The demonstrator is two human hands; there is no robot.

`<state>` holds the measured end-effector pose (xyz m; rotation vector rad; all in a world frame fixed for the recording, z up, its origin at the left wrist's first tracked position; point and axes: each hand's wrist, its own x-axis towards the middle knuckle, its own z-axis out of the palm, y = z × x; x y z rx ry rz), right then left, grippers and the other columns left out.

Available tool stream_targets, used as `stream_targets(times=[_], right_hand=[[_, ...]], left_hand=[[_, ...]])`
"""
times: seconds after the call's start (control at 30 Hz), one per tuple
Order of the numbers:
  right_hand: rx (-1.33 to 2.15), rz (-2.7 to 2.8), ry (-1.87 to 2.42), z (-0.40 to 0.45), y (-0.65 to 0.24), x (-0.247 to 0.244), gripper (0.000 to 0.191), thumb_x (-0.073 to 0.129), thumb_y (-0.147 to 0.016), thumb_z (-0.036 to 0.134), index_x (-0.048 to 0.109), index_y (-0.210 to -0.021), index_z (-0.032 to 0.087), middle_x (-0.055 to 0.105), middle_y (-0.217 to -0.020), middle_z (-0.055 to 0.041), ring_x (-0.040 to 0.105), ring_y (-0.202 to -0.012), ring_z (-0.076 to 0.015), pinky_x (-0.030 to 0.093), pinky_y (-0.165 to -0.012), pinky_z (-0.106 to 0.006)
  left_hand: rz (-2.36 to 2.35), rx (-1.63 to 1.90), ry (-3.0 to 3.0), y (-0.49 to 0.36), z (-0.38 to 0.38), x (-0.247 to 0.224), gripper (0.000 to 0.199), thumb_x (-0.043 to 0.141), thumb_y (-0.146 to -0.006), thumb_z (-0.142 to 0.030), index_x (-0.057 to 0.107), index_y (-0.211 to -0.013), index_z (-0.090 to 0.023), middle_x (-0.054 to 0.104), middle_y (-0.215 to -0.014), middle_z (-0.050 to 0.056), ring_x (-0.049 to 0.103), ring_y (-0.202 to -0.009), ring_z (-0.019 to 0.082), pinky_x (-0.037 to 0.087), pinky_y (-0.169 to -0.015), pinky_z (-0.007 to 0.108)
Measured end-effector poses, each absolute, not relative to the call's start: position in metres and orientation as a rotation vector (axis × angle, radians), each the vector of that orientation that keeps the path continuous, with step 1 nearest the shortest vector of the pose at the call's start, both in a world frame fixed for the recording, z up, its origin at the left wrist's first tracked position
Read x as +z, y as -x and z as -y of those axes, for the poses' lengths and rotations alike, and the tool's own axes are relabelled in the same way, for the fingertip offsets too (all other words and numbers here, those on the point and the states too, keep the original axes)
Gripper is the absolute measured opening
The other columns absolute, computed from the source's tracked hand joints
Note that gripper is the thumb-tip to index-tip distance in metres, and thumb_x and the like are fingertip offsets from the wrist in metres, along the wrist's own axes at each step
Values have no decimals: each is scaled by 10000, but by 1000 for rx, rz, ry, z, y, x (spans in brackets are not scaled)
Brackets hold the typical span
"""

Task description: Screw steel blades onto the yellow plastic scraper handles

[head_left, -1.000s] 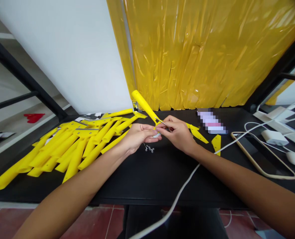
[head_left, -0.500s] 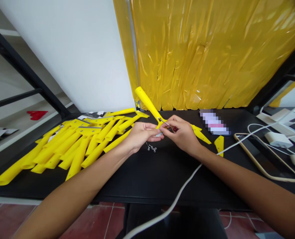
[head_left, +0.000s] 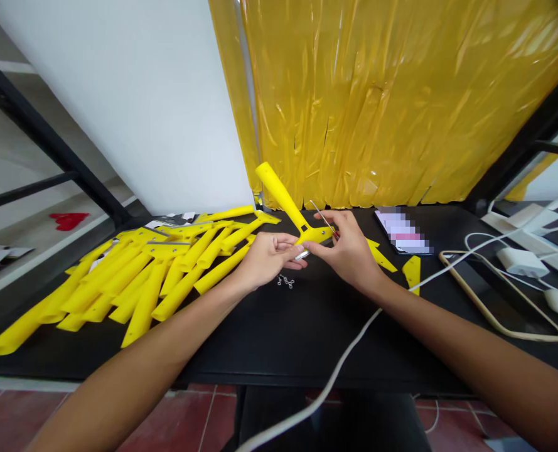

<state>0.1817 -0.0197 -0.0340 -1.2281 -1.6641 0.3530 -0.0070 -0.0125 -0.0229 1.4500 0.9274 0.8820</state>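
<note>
On the left of the black table (head_left: 241, 333), a pile of yellow scrapers (head_left: 132, 270) lies heaped. The left hand (head_left: 269, 257) grips the near end of another yellow scraper (head_left: 281, 198), raised above the table, its handle tilted up and away. Small screws (head_left: 286, 282) lie below. The right hand (head_left: 347, 248) pinches a thin screwdriver (head_left: 323, 216), its thumb at the scraper's head. Farther right are loose yellow pieces (head_left: 411, 274) and a phone (head_left: 502, 295).
</note>
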Motion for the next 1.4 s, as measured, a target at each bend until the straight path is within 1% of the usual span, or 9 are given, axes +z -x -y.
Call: stream_targets(times=[0.17, 0.3, 0.47, 0.53, 0.6, 0.73, 0.8, 1.0, 1.4], right_hand=[[537, 1825, 1318, 14, -197, -29, 344, 788, -723, 443, 721, -980, 224, 743, -1002, -41, 676, -920, -241, 484, -804, -351], [759, 1822, 1264, 12, -203, -26, 302, 727, -781, 479, 720, -925, 213, 740, -870, -21, 660, -793, -199, 468, -705, -313], [456, 1534, 1147, 10, -206, -23, 349, 643, -872, 455, 540, -654, 202, 608, -693, -5, 535, -632, -139, 417, -604, -286], [280, 1581, 1074, 11, -209, -21, 282, 644, -882, 397, 574, -694, 200, 632, -798, -25, 526, -640, -132, 415, -592, -284], [157, 1724, 1039, 14, -210, -17, 135, 669, -867, 346, 682, -874, 212, 664, -999, -57, 563, -687, -141, 436, -593, -288], [-75, 2028, 946, 25, -210, -13, 259, 668, -873, 311, 720, -1126, 289, 585, -1369, -66, 651, -939, -207, 495, -650, -303], [-187, 2109, 897, 30, -208, -13, 245, 644, -898, 313, 732, -1126, 312, 526, -1459, -47, 661, -901, -184, 479, -606, -281], [-271, 2221, 818, 33, -202, -22, 173, 615, -931, 311, 765, -1012, 340, 633, -1274, -25, 639, -746, -97, 414, -544, -230], [15, 2063, 933, 35, -193, -26, 122, 660, -894, 248, 769, -951, 248, 632, -1024, -49, 625, -766, -132, 485, -651, -265]], left_hand=[[-960, 798, -1592, 7, 14, -23, 287, 748, -828, -370, 711, -918, -100, 718, -796, 66, 739, -720, 176, 621, -683, 272], [-1013, 737, -1568, 7, 17, -17, 206, 692, -867, -296, 706, -879, -91, 722, -731, 83, 734, -685, 177, 624, -667, 275], [-1031, 706, -1479, 12, 16, -7, 176, 694, -849, -254, 699, -861, -78, 731, -741, 105, 730, -662, 175, 625, -665, 278], [-1020, 670, -1504, 15, 14, -5, 173, 709, -836, -257, 693, -856, -85, 723, -722, 91, 727, -648, 178, 624, -645, 280], [-1005, 609, -1551, 18, 13, -4, 182, 716, -831, -268, 687, -873, -93, 713, -687, 76, 719, -616, 178, 618, -611, 278], [-967, 508, -1632, 21, 15, 1, 203, 702, -846, -283, 687, -901, -89, 695, -648, 62, 702, -567, 170, 601, -566, 266], [-966, 515, -1645, 21, 17, 4, 216, 704, -847, -293, 691, -908, -87, 693, -660, 60, 702, -570, 169, 601, -567, 267], [-950, 580, -1617, 19, 20, 8, 253, 713, -849, -320, 712, -932, -82, 735, -784, 105, 726, -656, 179, 624, -655, 303], [-951, 632, -1552, 18, 19, 6, 253, 774, -800, -291, 712, -938, -88, 745, -796, 85, 753, -741, 204, 632, -692, 294]])
